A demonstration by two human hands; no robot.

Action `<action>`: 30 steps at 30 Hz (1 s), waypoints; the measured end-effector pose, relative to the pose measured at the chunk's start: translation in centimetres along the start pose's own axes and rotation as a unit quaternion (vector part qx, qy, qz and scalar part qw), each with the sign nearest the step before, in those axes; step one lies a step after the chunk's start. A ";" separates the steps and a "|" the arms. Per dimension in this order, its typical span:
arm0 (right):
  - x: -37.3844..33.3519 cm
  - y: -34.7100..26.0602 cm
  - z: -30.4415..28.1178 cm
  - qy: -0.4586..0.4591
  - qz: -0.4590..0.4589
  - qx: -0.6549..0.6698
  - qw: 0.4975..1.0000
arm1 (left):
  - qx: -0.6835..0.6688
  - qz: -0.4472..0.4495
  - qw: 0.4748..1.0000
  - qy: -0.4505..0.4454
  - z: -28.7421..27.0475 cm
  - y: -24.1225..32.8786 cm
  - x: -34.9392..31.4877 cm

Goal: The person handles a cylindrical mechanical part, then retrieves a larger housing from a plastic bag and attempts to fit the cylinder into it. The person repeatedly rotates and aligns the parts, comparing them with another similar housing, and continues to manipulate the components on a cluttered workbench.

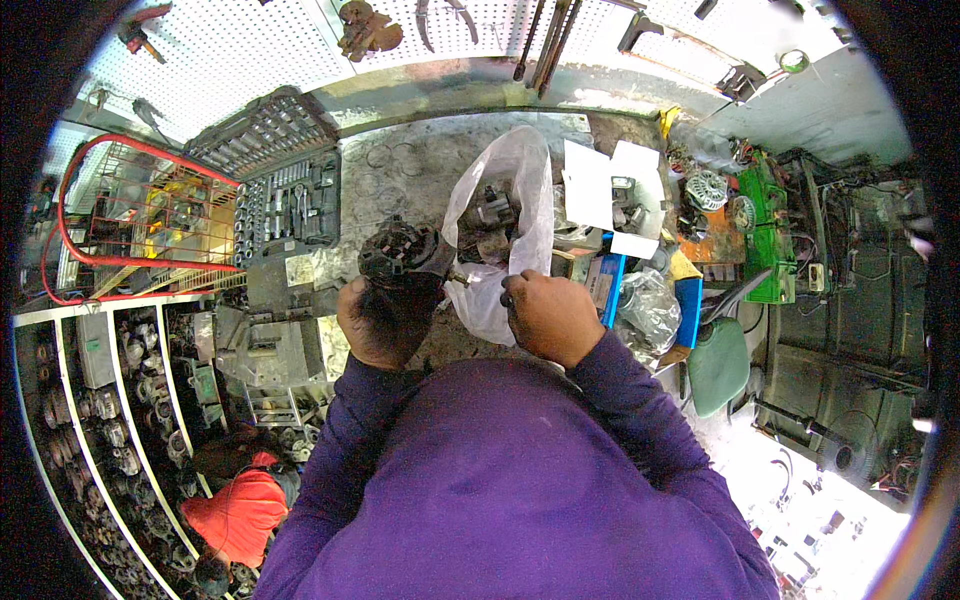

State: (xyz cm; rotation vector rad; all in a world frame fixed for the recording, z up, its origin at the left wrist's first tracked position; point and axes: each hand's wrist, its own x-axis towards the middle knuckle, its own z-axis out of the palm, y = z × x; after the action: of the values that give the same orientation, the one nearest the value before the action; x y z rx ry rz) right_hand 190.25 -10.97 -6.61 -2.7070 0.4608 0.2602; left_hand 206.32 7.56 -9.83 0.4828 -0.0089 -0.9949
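Observation:
My left hand (376,328) is closed around a dark round motor part (392,250), held over the bench beside the mouth of a clear plastic bag (532,168). The part's exact kind cannot be made out. Pinched in the fingers of my right hand (553,318) is the near right edge of the bag, which stands open. Inside it lies a greyish metal part (490,208), partly covered by the plastic. White cardboard flaps of an open box (588,185) rise just right of the bag, with another metal part (627,208) in the box.
An open socket set case (290,205) lies left, beside a red-rimmed wire basket (150,255). On the right are a blue box (606,285), crumpled clear plastic (650,310) and a green chair (718,368). A person in red (240,515) is near the parts shelves (115,400) at lower left.

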 end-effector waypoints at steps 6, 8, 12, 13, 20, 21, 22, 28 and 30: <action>1.6 0.2 -1.1 0.115 0.015 0.155 0.981 | 0.058 -0.004 0.998 -0.006 -0.2 0.5 0.8; 1.4 1.1 -1.8 0.084 0.001 0.239 0.968 | 0.091 -0.016 0.996 -0.018 0.2 0.4 1.0; -0.6 2.1 -2.5 0.003 -0.018 0.460 0.888 | 0.205 -0.090 0.974 -0.021 1.0 0.0 1.3; -1.1 2.1 -2.4 0.000 -0.057 0.490 0.870 | 0.225 -0.106 0.968 -0.035 1.2 -0.2 1.6; -1.9 2.3 0.5 0.027 -0.082 0.488 0.868 | 0.483 -0.144 0.861 -0.068 4.0 -2.6 2.7; -1.8 2.4 1.0 0.030 -0.046 0.528 0.848 | 0.490 -0.165 0.855 -0.053 4.7 -3.0 2.9; -1.7 2.5 1.4 0.032 -0.009 0.565 0.824 | 0.506 -0.187 0.841 -0.035 5.3 -3.3 3.1; -2.2 4.6 1.6 0.057 0.087 0.706 0.700 | 0.355 -0.302 0.885 -0.013 6.6 -2.7 5.3; -2.5 5.4 1.2 0.069 0.098 0.725 0.678 | 0.402 -0.284 0.870 0.006 5.1 -3.2 7.9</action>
State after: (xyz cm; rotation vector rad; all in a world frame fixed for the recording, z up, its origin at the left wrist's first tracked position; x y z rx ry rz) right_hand 185.94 -14.52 -8.88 -1.0821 0.6120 -0.2230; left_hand 206.99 -2.24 -8.23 1.3129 -0.2959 -1.5625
